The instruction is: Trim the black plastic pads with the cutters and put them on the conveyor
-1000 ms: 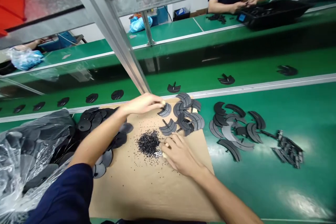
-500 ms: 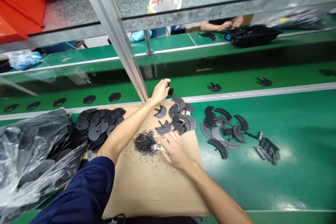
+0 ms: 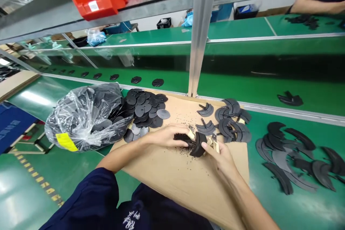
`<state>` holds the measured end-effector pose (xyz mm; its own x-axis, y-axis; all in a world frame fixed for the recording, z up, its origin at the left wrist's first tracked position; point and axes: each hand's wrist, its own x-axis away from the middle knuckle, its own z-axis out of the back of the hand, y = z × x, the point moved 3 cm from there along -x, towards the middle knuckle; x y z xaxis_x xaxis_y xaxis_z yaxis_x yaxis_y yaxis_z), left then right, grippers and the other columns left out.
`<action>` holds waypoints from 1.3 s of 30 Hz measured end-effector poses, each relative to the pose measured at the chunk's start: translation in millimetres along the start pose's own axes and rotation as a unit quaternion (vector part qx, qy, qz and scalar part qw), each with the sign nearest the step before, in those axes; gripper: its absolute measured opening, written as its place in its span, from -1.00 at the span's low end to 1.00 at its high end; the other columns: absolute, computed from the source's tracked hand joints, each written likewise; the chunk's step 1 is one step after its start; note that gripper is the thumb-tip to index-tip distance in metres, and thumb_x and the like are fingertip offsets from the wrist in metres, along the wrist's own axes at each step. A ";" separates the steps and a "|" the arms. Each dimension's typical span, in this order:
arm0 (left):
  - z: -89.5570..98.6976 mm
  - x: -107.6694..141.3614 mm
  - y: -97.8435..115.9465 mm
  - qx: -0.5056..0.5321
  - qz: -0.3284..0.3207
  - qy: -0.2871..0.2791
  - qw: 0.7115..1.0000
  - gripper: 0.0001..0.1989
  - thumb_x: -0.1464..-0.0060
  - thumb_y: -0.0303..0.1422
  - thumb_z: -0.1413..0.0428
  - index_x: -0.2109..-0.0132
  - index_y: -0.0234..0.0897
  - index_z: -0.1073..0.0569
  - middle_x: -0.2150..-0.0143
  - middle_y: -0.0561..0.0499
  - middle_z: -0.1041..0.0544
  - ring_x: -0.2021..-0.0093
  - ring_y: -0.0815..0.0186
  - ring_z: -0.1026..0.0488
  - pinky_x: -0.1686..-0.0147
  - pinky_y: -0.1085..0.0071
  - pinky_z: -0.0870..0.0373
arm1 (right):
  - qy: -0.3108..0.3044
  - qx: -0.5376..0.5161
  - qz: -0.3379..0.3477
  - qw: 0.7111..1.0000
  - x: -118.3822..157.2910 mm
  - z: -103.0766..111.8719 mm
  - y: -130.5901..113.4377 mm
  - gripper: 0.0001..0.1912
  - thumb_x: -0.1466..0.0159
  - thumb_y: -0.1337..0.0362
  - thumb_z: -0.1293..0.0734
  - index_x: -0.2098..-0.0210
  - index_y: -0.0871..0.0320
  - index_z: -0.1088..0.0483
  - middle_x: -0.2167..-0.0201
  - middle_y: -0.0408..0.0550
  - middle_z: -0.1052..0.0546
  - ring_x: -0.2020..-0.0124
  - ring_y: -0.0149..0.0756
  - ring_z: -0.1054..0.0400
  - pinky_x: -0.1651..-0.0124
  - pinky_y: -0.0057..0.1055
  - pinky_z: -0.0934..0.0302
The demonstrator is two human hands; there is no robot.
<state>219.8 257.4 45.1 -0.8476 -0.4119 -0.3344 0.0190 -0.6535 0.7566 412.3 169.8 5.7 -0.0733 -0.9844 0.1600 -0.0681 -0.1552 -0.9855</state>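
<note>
Over the brown cardboard sheet, my left hand grips a black plastic disc held on edge. My right hand meets it from the right, closed around a small cutter with pale handles that is mostly hidden by the fingers. A heap of tiny black trimmings lies just under the left fingers. Cut crescent pieces lie in a cluster just beyond both hands.
A clear bag of black discs and a loose disc pile lie left. More crescent offcuts sit on the green table, right. A conveyor belt carries parts behind an aluminium post. A co-worker's arm shows far right.
My left hand came back from the conveyor edge to the cardboard and now holds a disc against the cutter in my right hand. My view swung left.
</note>
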 end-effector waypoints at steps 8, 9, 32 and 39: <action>128.4 -13.6 -99.6 -0.317 0.412 0.147 0.841 -0.91 -0.12 -0.51 -0.19 0.20 -0.35 -0.48 0.21 -0.22 -0.59 -0.03 -0.02 -0.49 -0.10 0.09 -0.37 | 0.124 0.077 0.073 0.987 -11.2 -11.4 -15.1 -0.50 -0.10 -0.09 -0.49 0.57 0.10 -0.21 0.59 -0.26 -0.17 0.51 -0.43 -0.02 0.41 -0.43 -0.06; 133.8 -14.6 -106.6 -0.314 0.417 0.150 0.840 -0.86 -0.06 -0.54 -0.23 0.20 -0.34 -0.48 0.24 -0.19 -0.58 0.00 -0.01 -0.49 -0.07 0.11 -0.39 | 0.127 0.087 0.083 0.985 -12.8 -14.1 -15.8 -0.50 -0.11 -0.09 -0.48 0.57 0.10 -0.20 0.59 -0.26 -0.15 0.51 -0.43 0.00 0.43 -0.43 -0.03; -25.3 15.4 -13.1 -0.145 0.127 0.275 0.942 -0.83 -0.33 -0.25 -0.11 0.15 -0.26 -0.48 0.38 0.06 -0.30 0.37 0.35 -0.26 0.37 0.45 -0.28 | 0.186 0.040 0.047 0.981 2.3 -28.1 6.0 -0.60 -0.12 -0.09 -0.50 0.38 0.13 -0.48 0.52 -0.15 -0.45 0.48 -0.35 -0.26 0.35 -0.37 -0.31; -30.9 16.6 -13.3 -0.136 0.138 0.275 0.942 -0.76 -0.32 -0.23 -0.12 0.29 -0.26 -0.39 0.39 0.06 -0.28 0.37 0.36 -0.25 0.37 0.45 -0.29 | 0.188 0.081 0.050 0.978 5.7 -27.7 7.2 -0.63 -0.17 -0.06 -0.47 0.38 0.14 -0.49 0.58 -0.23 -0.32 0.52 -0.41 -0.14 0.41 -0.43 -0.20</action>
<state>221.8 239.6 12.1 -0.3883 -0.8077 -0.4437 0.3971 -0.5811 0.7104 383.8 165.4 1.1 -0.4341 -0.8998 0.0423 0.1143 -0.1016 -0.9882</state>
